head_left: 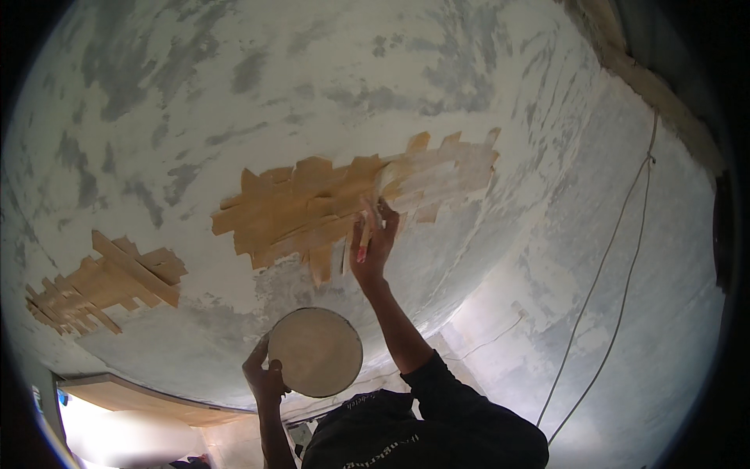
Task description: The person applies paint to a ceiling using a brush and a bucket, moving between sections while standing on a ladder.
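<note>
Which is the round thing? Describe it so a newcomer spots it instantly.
Find the pale surface filling most of the view, then the bigger brown patch near its middle. Below it, the left hand grips the round thing. Its smooth, circular outline and pale face set it apart from that jagged patch.

Brown strip patch (293, 207): overlapping strips, ragged edge, lies against grey-white surface (351, 55); right part smeared whitish, left part mostly bare brown. Round pale disc (315, 352): thin dark rim, flat face toward view, left hand (267, 379) at its left edge. 1 small red-ended item (362, 254) in right hand (376, 241), mostly hidden, blurred.
</note>
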`<state>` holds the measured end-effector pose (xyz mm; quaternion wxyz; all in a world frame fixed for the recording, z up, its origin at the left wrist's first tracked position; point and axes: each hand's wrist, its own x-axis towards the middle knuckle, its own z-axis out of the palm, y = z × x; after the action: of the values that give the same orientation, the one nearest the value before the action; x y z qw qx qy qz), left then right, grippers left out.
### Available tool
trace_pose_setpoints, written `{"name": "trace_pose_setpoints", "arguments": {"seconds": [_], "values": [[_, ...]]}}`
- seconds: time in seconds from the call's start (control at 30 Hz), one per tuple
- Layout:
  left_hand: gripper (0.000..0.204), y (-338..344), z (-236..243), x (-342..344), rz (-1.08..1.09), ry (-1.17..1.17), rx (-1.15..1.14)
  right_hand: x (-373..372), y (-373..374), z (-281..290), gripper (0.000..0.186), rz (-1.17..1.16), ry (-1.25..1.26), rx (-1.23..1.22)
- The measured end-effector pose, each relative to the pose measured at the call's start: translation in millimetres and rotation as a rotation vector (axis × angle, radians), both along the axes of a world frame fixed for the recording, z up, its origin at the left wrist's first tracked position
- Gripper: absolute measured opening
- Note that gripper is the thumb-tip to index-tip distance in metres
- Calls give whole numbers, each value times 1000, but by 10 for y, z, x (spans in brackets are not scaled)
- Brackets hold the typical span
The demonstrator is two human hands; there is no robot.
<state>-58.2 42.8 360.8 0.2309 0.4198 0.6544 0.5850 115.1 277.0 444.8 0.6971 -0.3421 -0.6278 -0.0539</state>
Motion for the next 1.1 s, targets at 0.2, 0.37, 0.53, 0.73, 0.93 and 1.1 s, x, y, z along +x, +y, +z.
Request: {"name": "trace_pose_setpoints", "arguments": {"seconds": [0.2, 0.37, 0.53, 0.73, 0.93, 1.1], "values": [[64, -38, -24, -33, 14, 20, 7, -212, -256, 20, 37, 107, -52, -24], [62, -79, -73, -53, 34, -3, 19, -222, -406, 34, 33, 221, -60, -12], [58, -119, -48, -87, 86, 18, -6, -163, -657, 105, 28, 419, 15, -96], [54, -225, -148, -216, 120, -46, 44, 44, -937, 3, 26, 902, 188, -344], [53, -365, -65, -310, 213, 84, 8, -125, -1033, -202, 17, 1361, -682, -679], [50, -409, 61, -259, 234, 174, -6, -564, -1378, -902, 21, 937, -1095, -572]]}}
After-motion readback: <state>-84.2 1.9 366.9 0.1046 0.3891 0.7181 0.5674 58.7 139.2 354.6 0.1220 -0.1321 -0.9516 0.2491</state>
